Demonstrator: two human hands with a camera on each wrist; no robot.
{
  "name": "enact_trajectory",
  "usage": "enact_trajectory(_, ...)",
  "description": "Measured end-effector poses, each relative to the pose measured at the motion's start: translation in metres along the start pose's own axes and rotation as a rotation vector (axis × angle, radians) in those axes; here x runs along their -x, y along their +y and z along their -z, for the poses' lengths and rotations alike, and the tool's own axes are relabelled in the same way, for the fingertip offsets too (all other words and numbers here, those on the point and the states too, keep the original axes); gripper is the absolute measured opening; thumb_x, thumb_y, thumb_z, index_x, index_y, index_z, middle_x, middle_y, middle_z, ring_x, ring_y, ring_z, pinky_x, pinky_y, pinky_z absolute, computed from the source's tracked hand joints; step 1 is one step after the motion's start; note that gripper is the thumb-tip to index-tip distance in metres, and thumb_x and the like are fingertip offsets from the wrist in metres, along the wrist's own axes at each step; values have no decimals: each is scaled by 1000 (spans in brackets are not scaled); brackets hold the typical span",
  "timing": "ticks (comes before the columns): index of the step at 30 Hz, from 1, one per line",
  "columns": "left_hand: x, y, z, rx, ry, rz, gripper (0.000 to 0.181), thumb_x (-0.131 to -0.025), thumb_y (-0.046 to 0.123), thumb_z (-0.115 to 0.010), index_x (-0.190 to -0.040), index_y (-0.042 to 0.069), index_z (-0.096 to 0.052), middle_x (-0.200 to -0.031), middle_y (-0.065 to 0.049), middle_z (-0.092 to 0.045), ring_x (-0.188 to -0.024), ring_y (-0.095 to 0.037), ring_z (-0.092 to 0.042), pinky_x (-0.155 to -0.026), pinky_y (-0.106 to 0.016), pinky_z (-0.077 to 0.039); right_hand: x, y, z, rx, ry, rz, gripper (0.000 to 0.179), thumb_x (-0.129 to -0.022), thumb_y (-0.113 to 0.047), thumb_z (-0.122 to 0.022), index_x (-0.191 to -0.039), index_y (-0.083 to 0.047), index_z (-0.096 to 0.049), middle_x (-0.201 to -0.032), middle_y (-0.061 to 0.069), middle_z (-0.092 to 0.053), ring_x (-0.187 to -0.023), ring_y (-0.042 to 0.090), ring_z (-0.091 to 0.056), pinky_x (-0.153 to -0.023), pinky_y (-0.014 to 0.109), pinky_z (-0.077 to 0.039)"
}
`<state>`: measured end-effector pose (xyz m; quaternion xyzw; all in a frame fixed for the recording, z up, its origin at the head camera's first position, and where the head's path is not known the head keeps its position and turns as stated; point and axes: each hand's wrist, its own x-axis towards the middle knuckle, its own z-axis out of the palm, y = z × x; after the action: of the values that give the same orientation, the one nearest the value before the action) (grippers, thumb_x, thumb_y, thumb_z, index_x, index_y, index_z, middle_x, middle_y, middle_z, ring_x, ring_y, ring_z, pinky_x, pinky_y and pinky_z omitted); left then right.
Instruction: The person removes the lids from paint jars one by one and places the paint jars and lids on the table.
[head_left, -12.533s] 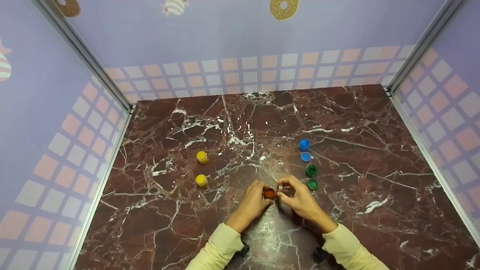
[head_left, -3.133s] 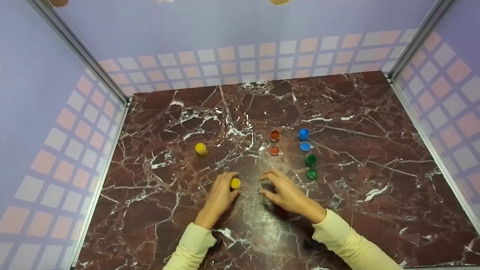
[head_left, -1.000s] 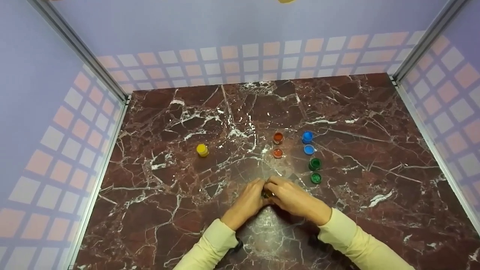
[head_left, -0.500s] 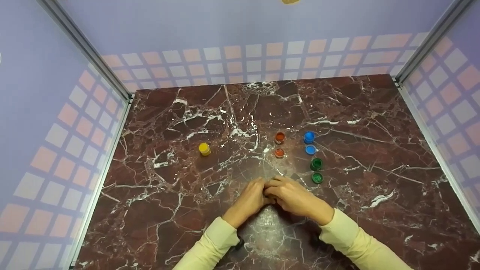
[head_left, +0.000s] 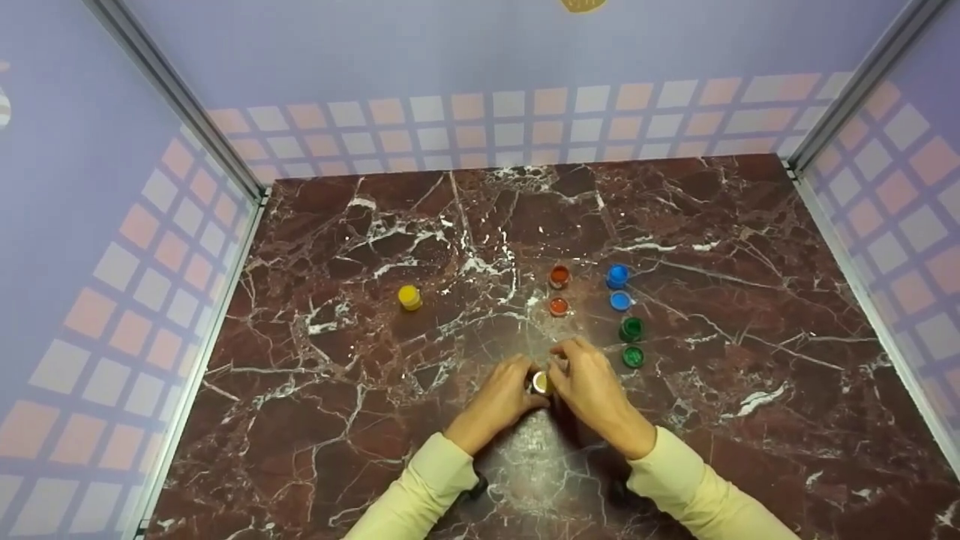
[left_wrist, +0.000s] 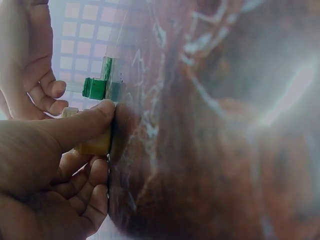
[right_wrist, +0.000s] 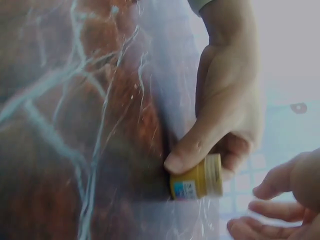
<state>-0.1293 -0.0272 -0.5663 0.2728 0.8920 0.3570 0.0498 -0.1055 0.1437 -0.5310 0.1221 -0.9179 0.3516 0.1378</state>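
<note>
My left hand [head_left: 499, 397] holds a small yellow paint jar [right_wrist: 189, 182] upright at the table surface, thumb on one side and fingers on the other. The jar has a yellow body, a printed label and a pale ridged top. In the left wrist view the left thumb covers much of the jar [left_wrist: 97, 142]. Close beside the jar's top is my right hand [head_left: 596, 390]. Its thumb and fingers are bent and apart, with nothing seen between them in the right wrist view. A second yellow paint jar [head_left: 409, 298] stands farther left.
Right of centre stand uncovered paint jars: orange [head_left: 559, 276], blue [head_left: 617, 276] and green [head_left: 631, 328]. Just in front of each lies its lid: orange [head_left: 559, 306], blue [head_left: 620, 301] and green [head_left: 633, 357]. Purple walls [head_left: 480, 127] enclose the marbled table [head_left: 360, 450] on three sides.
Earlier, the orange jar and lid went from the hands to the table, and the left hand brought a yellow jar to the middle. Since half a second ago, the right hand has drawn off the jar's top.
</note>
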Motion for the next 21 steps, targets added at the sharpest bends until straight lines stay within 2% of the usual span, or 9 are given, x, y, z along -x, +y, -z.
enact_trajectory(4,0,-1,-1,11,28,-35,36,-75,17,-90,-96,4,-65,-90,-6,-66,-82,-21,-63,-76,-36,-53,3,-8,-4,96,-8,-21,17,-82,-3,-77,-95,3,-68,-86,14,-65,-73,35,-68,-63,49,-56)
enact_trajectory(9,0,-2,-2,-19,65,-86,27,-75,6,-85,-92,3,-64,-86,-5,-63,-78,-20,-61,-74,-35,-53,7,-16,-11,162,-25,-1,22,-81,-7,-78,-95,4,-66,-87,15,-62,-69,41,-67,-60,53,-56)
enact_trajectory(16,2,3,-3,-86,67,-72,16,-80,-3,-71,-91,2,-60,-87,-8,-61,-84,-28,-64,-78,-41,-53,10,-19,-20,203,-49,40,27,-79,-7,-82,-91,4,-61,-86,16,-57,-66,40,-64,-57,51,-55)
enact_trajectory(21,4,7,-4,-96,87,-61,17,-79,-4,-69,-89,3,-58,-86,-8,-59,-85,-30,-62,-80,-41,-52,10,-19,-22,209,-53,51,24,-79,-3,-81,-87,2,-59,-83,15,-55,-66,39,-63,-57,51,-55)
